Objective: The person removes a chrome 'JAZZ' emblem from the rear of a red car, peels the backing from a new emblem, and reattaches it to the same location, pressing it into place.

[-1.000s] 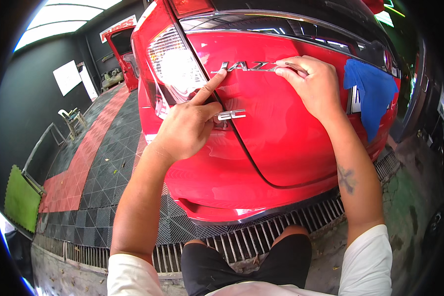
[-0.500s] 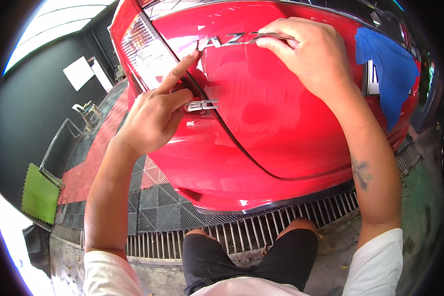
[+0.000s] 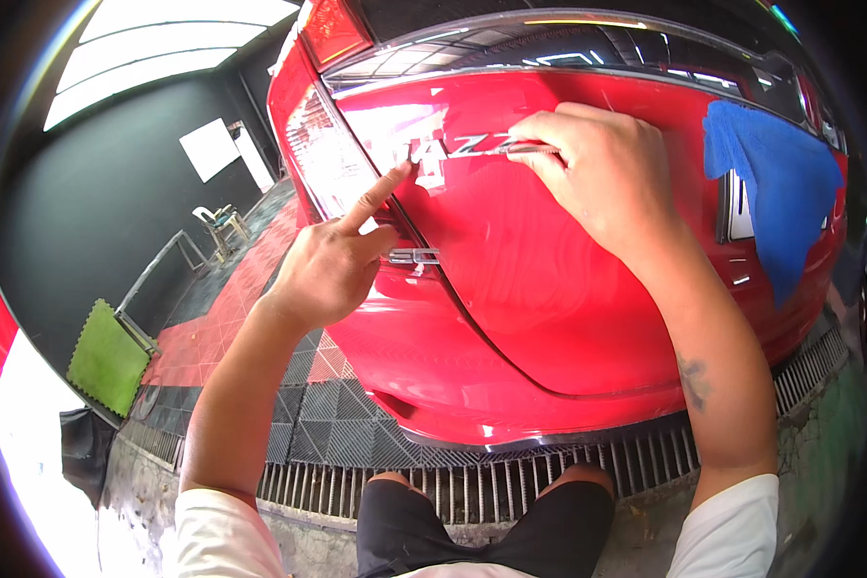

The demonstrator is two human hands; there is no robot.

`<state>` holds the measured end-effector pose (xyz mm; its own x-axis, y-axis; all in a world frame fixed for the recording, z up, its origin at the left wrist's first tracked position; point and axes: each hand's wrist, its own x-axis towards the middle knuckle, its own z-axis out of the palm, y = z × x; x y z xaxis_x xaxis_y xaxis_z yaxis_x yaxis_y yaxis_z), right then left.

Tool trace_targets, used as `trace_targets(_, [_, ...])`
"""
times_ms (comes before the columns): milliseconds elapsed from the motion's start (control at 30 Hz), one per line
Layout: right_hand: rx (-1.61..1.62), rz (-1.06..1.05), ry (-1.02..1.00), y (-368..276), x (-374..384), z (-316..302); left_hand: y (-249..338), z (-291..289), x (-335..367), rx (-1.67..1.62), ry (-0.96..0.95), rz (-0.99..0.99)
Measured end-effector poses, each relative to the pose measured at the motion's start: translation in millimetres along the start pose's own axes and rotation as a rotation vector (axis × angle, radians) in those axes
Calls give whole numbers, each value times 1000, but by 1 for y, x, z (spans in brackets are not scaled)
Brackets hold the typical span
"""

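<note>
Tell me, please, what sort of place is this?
Probably a car wash or car-care workshop: a red car stands by a long floor grate, with a blue cloth draped on its back.

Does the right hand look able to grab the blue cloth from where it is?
Probably yes: the blue cloth hangs on the red car to the right of the right hand, with nothing visible between them, though the hand pinches a slim object it might first have to put down.
</note>
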<state>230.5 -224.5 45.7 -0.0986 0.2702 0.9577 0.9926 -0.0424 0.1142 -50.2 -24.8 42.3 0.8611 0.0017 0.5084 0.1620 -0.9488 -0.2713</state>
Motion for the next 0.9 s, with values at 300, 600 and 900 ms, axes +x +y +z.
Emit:
trace_targets(300, [12, 2, -33, -1, 2, -5, 12, 7, 2, 92, 3, 2])
trace_targets(600, [-15, 6, -74, -4, 6, -9, 6, 10, 2, 69, 47, 74])
trace_targets(900, [-107, -77, 4, -14, -1, -6, 2, 11, 0, 16, 132, 107])
